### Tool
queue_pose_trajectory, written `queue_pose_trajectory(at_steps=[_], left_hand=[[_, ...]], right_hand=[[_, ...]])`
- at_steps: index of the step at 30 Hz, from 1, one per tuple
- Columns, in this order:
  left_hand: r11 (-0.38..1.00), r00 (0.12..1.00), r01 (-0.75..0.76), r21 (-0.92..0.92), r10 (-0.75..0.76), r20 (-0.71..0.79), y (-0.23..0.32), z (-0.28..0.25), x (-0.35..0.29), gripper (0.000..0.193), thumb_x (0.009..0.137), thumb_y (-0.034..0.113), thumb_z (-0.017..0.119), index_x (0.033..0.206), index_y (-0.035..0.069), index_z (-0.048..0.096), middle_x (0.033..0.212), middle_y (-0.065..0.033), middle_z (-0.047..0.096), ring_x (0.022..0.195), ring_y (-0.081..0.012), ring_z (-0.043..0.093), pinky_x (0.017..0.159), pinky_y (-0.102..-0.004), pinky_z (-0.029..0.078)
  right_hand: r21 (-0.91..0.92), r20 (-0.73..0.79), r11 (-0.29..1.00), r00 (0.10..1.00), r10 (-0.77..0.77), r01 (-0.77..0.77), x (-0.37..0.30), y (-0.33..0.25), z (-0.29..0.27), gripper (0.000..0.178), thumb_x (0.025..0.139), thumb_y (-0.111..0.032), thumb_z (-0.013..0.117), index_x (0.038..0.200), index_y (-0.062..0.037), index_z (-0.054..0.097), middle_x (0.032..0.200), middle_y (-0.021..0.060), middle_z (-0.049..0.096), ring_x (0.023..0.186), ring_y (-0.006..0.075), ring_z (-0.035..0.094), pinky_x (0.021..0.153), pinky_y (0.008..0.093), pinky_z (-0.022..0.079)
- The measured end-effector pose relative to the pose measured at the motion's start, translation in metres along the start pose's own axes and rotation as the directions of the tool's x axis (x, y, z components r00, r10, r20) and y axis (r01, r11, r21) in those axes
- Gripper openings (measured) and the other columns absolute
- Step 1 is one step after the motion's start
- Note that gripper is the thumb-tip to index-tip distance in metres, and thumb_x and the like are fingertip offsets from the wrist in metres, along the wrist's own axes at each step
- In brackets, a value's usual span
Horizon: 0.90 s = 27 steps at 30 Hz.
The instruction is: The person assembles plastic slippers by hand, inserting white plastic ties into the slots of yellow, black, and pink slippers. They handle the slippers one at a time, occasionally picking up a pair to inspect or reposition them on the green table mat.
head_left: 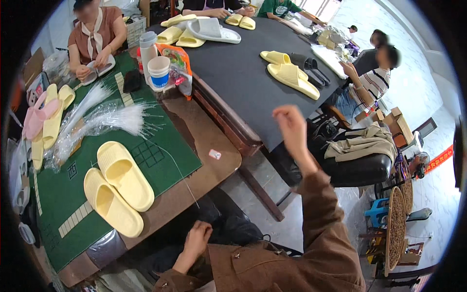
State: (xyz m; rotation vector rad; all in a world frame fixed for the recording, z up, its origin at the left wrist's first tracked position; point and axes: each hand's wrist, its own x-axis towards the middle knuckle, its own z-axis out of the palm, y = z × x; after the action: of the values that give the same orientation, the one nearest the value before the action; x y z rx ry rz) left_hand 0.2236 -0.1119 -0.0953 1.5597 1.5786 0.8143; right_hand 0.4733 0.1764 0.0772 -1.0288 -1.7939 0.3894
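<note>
A pair of pale yellow slippers (pixel 125 175) lies side by side on the green mat (pixel 170 168), near the table edge before me. Low over my lap, my left hand (pixel 195 238) has its fingers curled; whatever they hold is hidden. My right hand (pixel 292 131) is raised beyond the table corner with fingers bent together, and I cannot make out anything in them. Behind the slippers lies a bundle of thin clear plastic strands (pixel 114 119), partly in clear wrap. One loose strand (pixel 177 165) trails from the bundle over the table edge, ending close above my left hand.
More yellow and pink slippers (pixel 41 114) are piled at the left. Cups (pixel 159 73) and a black phone (pixel 132 81) stand and lie behind the mat. The dark table (pixel 233 68) carries further slippers. Several people sit around; a co-worker (pixel 97 39) handles white slippers.
</note>
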Motion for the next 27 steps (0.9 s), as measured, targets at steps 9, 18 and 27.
queue_pose_trajectory(at_steps=[9,18,27], left_hand=[[0.935,0.802,0.354,-0.007,-0.3,0.516,0.004,-0.025,-0.001,0.034,0.093,0.038,0.056,0.112,0.011,0.064,0.106,-0.0193,0.068,0.105,-0.0368,0.062,0.087,-0.0421,0.048],[0.998,0.878,-0.05,0.036,0.027,0.478,-0.006,-0.038,-0.011,0.035,0.093,0.026,0.053,0.125,0.013,0.057,0.112,-0.0169,0.067,0.107,-0.0398,0.061,0.089,-0.0447,0.049],[0.947,0.78,-0.016,-0.32,0.212,0.589,0.026,-0.064,-0.008,0.025,0.089,0.012,0.057,0.113,0.006,0.058,0.101,-0.0151,0.067,0.097,-0.0322,0.065,0.082,-0.0382,0.049]], right_hand=[[-0.495,-0.278,0.705,0.861,0.425,-0.508,0.153,0.205,-0.032,0.069,0.082,-0.043,0.063,0.137,-0.0053,0.046,0.128,0.0237,0.059,0.12,0.0395,0.055,0.104,0.0423,0.038],[-0.328,0.206,0.931,0.949,0.238,-0.162,0.101,0.041,0.04,0.036,0.081,-0.031,0.072,0.092,0.0016,0.061,0.082,0.0159,0.068,0.081,0.0235,0.067,0.071,0.0365,0.051],[-0.346,0.363,0.931,0.932,0.017,0.118,0.068,0.007,0.032,0.025,0.083,-0.019,0.067,0.096,0.0026,0.064,0.086,0.0161,0.068,0.079,0.0252,0.065,0.074,0.0349,0.051]])
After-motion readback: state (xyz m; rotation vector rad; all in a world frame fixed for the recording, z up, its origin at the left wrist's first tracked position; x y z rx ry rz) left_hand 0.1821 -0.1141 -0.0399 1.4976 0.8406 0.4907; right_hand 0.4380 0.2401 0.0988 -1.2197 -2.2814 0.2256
